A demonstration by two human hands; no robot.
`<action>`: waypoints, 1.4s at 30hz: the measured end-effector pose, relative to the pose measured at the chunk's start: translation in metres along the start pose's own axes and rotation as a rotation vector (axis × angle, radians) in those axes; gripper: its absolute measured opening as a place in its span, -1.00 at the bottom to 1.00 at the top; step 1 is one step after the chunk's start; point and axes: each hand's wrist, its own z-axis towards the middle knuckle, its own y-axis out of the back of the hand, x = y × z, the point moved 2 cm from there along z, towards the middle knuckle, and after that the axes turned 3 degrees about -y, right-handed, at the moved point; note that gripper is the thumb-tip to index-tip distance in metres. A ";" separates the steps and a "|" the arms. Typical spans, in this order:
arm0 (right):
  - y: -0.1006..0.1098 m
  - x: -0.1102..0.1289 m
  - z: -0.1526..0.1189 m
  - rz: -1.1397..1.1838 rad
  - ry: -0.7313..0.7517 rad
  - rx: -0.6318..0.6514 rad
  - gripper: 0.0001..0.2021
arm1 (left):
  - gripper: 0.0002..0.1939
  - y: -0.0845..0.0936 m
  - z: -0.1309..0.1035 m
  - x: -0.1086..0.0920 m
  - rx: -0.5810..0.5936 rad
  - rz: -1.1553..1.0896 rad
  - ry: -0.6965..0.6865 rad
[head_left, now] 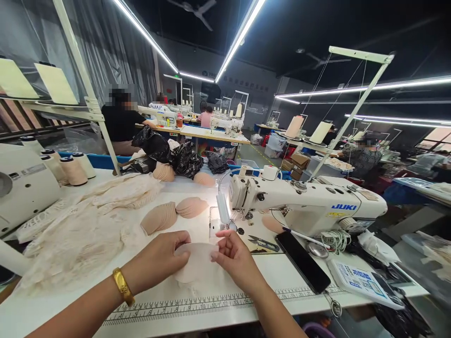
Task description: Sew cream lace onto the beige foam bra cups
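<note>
Forearms [82,300] low in frame, our left hand [162,256] and right hand [237,263] pinch a pale fabric cup [200,262], lower centre: light, soft, we'd judge; edges hold best!

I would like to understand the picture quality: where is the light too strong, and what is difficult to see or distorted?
Head view: the ceiling tubes look blown out; bright glare surrounds the small lamp; the pale piece nearly blends into the white table; upper-left thread cones lean, probably wide-angle distortion; a co-worker's head is pixelated.
</note>
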 end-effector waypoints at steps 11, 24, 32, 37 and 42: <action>-0.007 0.042 -0.025 -0.707 0.625 -0.039 -0.62 | -0.89 0.017 0.038 -0.033 0.285 0.149 -0.400; 0.043 -0.002 0.036 -1.450 0.930 0.133 -0.80 | -0.82 -0.027 0.038 -0.007 -0.069 0.579 -0.759; 0.061 0.007 0.031 -1.379 0.720 0.185 -0.70 | -0.72 -0.046 0.083 0.009 -0.096 0.618 -0.760; 0.064 0.012 0.027 -1.342 0.650 0.218 -0.67 | -0.73 -0.055 0.079 0.014 -0.121 0.511 -0.776; 0.063 0.012 0.028 -1.312 0.586 0.230 -0.65 | -0.73 -0.057 0.080 0.011 -0.107 0.551 -0.771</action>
